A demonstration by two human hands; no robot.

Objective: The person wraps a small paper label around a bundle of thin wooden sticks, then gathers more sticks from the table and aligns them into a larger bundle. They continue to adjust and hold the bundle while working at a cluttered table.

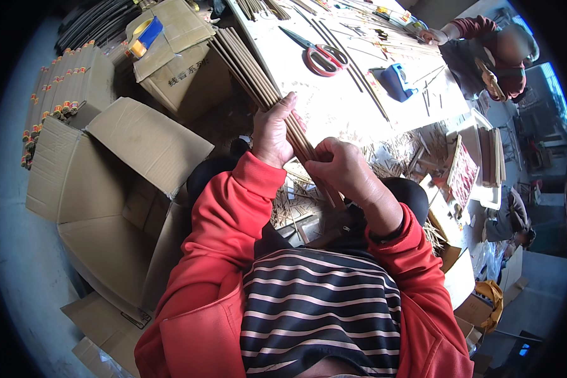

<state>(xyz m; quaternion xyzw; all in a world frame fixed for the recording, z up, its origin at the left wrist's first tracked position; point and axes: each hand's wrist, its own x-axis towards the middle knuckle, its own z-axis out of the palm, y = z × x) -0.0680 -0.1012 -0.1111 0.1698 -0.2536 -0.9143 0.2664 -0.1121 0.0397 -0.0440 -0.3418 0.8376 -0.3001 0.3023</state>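
A bundle of long brown incense sticks (249,68) runs slantwise in front of me, from the upper left down towards my lap. My left hand (273,133) is closed round its middle, the thumb lying across the sticks. Lower down, my right hand (343,165) has its fingers curled and pinched against the same bundle; its fingertips are partly hidden. Beyond my hands, on the pale table (309,94), lie scissors (324,60) with red handles and dark blades. A blue tape dispenser (398,82) stands farther right, with loose sticks around it.
An open cardboard box (101,189) stands at my left, below a closed carton (183,79) carrying a tape dispenser (146,36). Wrapped stick bundles (60,88) are stacked at far left. Broken sticks (394,151) litter the area under the table edge. Another person (485,57) sits across the table.
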